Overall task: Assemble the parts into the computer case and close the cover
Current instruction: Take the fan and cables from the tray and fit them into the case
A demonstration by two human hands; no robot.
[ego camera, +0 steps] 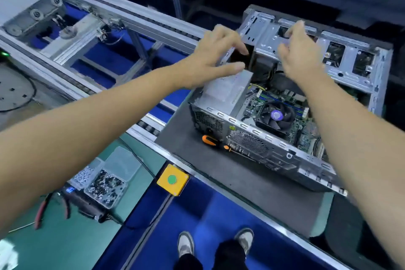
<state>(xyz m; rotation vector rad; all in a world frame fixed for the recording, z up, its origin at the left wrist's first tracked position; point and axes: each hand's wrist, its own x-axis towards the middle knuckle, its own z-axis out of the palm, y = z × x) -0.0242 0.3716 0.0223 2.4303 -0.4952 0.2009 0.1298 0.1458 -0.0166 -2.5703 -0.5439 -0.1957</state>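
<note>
The left hand is hovering with its fingers spread and lightly bent, thumb stretched toward the silver power supply just below it, gripping nothing that I can see. The right hand is reaching up beside it, fingers loosely spread, fingertips at the edge of the raised metal drive cage; whether they are actually touching the metal I cannot tell. Both hands are working over the far end of the open computer case, which is lying on its side on a dark grey mat on the bench, cover off. Inside the case, the motherboard's black cooler fan is facing up. An orange-handled screwdriver is lying on the mat, just beside the case's rear panel. Further left on the green bench surface, clear plastic boxes of screws are sitting near red-handled pliers. A yellow box with a green button is sitting at the bench edge.
</note>
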